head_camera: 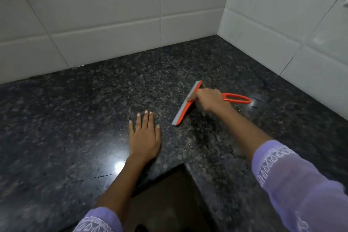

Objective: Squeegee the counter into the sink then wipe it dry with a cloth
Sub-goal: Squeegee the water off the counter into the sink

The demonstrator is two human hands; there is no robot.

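An orange squeegee [185,106] with a grey rubber blade lies with its blade on the dark speckled granite counter [75,118]. My right hand [210,100] grips its handle close to the blade, and the looped end of the handle sticks out to the right. My left hand [145,137] rests flat on the counter, fingers straight, a little left of the blade's near end. Wet streaks show on the counter below the blade. No sink or cloth is in view.
White tiled walls [113,15] close the counter at the back and on the right, meeting in a corner. The counter forms an L, with its inner front corner [183,165] below my hands and a dark floor beneath.
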